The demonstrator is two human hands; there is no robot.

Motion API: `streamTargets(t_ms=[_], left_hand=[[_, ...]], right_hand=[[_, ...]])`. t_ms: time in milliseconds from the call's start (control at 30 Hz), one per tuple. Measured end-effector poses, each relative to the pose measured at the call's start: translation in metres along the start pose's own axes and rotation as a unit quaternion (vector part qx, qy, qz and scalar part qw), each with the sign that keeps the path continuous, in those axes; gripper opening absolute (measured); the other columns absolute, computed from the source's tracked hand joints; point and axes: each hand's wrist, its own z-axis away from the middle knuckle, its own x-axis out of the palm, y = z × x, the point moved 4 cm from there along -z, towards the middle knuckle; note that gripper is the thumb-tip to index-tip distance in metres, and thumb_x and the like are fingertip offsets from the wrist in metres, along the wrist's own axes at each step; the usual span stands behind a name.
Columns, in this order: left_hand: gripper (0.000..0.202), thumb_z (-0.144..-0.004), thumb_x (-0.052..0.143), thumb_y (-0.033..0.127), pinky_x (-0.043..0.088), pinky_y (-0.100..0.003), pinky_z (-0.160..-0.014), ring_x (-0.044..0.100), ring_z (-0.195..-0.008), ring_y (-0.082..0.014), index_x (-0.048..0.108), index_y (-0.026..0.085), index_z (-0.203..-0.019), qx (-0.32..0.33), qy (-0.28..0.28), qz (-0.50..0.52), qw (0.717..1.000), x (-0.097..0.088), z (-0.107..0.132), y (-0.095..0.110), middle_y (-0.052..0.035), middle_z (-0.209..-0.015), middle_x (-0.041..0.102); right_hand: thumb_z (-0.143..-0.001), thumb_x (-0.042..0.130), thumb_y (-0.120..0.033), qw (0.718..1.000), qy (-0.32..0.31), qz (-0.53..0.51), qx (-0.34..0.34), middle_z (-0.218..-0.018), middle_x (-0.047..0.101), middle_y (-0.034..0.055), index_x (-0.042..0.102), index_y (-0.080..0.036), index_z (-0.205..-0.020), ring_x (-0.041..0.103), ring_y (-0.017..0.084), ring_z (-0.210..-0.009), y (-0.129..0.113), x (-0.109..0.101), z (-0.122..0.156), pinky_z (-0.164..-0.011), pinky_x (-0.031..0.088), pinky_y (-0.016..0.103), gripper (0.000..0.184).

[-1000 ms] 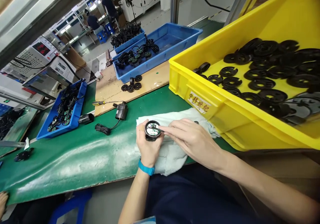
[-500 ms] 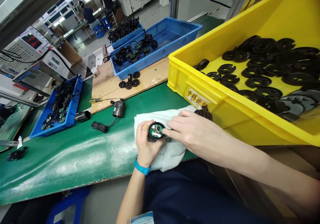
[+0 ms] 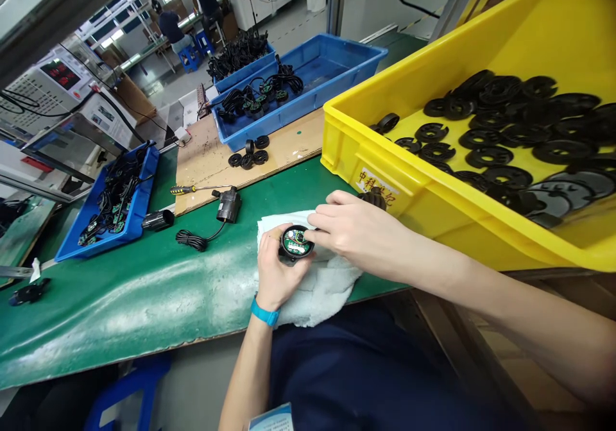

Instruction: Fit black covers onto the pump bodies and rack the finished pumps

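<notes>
My left hand (image 3: 275,269), with a blue wristband (image 3: 264,312), is wrapped round a black cylindrical housing (image 3: 283,251). The housing's open end faces up, showing a green circuit board (image 3: 297,246) with small parts and thin wires inside. My right hand (image 3: 342,227) reaches in from the right, fingers curled and pressed together. Its fingertips meet the right rim by the board; anything pinched there is too small to make out. Beneath both hands lies a pale, crumpled cloth (image 3: 322,293) on the green mat.
A yellow bin (image 3: 409,219) of black rings stands right. Blue trays (image 3: 289,120) with cabled boards are at the back, another blue tray (image 3: 128,226) left. On the green bench (image 3: 158,303) lie a black cabled unit (image 3: 228,205), a screwdriver (image 3: 183,189) and a black cylinder (image 3: 158,220).
Both hands and the housing have shifted slightly left and up in view. My right fingertips stay at the housing's right rim.
</notes>
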Motion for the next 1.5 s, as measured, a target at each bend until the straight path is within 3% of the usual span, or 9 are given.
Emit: streamTargets(t_ms=[133, 267, 433, 600, 733, 1067, 1500], left_hand=[[0.06, -0.08, 0.083, 0.031, 0.052, -0.042, -0.102, 0.063, -0.116, -0.0264, 0.057, 0.024, -0.134, 0.005, -0.019, -0.008, 1.0, -0.002, -0.006, 0.002, -0.0087, -0.126, 0.068], [0.056, -0.079, 0.085, 0.039, 0.053, -0.042, -0.094, 0.064, -0.107, -0.027, 0.06, 0.025, -0.127, 0.017, 0.029, -0.05, 0.998, 0.001, -0.005, 0.007, -0.008, -0.118, 0.071], [0.052, -0.081, 0.083, 0.041, 0.052, -0.043, -0.091, 0.064, -0.102, -0.028, 0.06, 0.023, -0.124, 0.033, 0.082, -0.072, 0.994, 0.012, 0.0, 0.011, -0.0092, -0.113, 0.072], [0.051, -0.08, 0.083, 0.04, 0.052, -0.043, -0.09, 0.064, -0.1, -0.0278, 0.061, 0.022, -0.122, 0.02, 0.109, -0.063, 0.992, 0.014, 0.002, 0.009, -0.0092, -0.111, 0.073], [0.051, -0.08, 0.083, 0.041, 0.052, -0.042, -0.089, 0.064, -0.1, -0.0277, 0.061, 0.022, -0.121, 0.004, 0.121, -0.05, 0.991, 0.013, 0.004, 0.006, -0.0092, -0.109, 0.073], [0.049, -0.084, 0.08, 0.045, 0.051, -0.042, -0.088, 0.063, -0.1, -0.0288, 0.06, 0.02, -0.121, -0.022, 0.153, -0.055, 0.987, 0.014, 0.005, 0.006, -0.0112, -0.111, 0.071], [0.054, -0.084, 0.079, 0.049, 0.051, -0.043, -0.088, 0.062, -0.101, -0.029, 0.058, 0.021, -0.125, -0.036, 0.141, -0.049, 0.988, 0.012, 0.006, 0.001, -0.0108, -0.111, 0.07]], right_hand=[[-0.096, 0.054, -0.009, 1.0, -0.019, 0.02, -0.011, -0.074, 0.057, 0.0038, 0.067, -0.02, -0.078, 0.049, 0.022, -0.074, 0.002, 0.002, -0.005, -0.078, 0.032, 0.039, 0.026], [-0.097, 0.052, -0.009, 0.999, -0.034, 0.011, -0.005, -0.073, 0.057, 0.0029, 0.067, -0.02, -0.076, 0.048, 0.021, -0.071, 0.007, 0.004, -0.004, -0.079, 0.033, 0.038, 0.028], [-0.095, 0.043, -0.001, 0.999, -0.011, -0.039, 0.015, -0.071, 0.058, 0.0028, 0.074, -0.017, -0.09, 0.047, 0.019, -0.07, 0.02, 0.007, 0.01, -0.076, 0.036, 0.036, 0.035], [-0.102, 0.046, -0.011, 0.989, 0.03, -0.131, 0.061, -0.077, 0.067, 0.0046, 0.075, -0.018, -0.097, 0.055, 0.018, -0.073, 0.027, 0.007, 0.017, -0.075, 0.04, 0.034, 0.03], [-0.101, 0.051, -0.01, 0.983, 0.056, -0.162, 0.071, -0.082, 0.071, 0.0044, 0.073, -0.017, -0.098, 0.058, 0.017, -0.073, 0.026, 0.006, 0.013, -0.075, 0.042, 0.034, 0.023], [-0.102, 0.041, -0.006, 0.999, -0.014, -0.031, -0.009, -0.072, 0.06, 0.0044, 0.069, -0.016, -0.085, 0.049, 0.018, -0.066, 0.01, -0.005, -0.008, -0.068, 0.034, 0.035, 0.034], [-0.096, 0.047, -0.002, 1.0, -0.004, -0.024, 0.015, -0.072, 0.059, 0.0059, 0.07, -0.014, -0.079, 0.045, 0.019, -0.066, 0.01, -0.002, -0.016, -0.069, 0.037, 0.034, 0.031]])
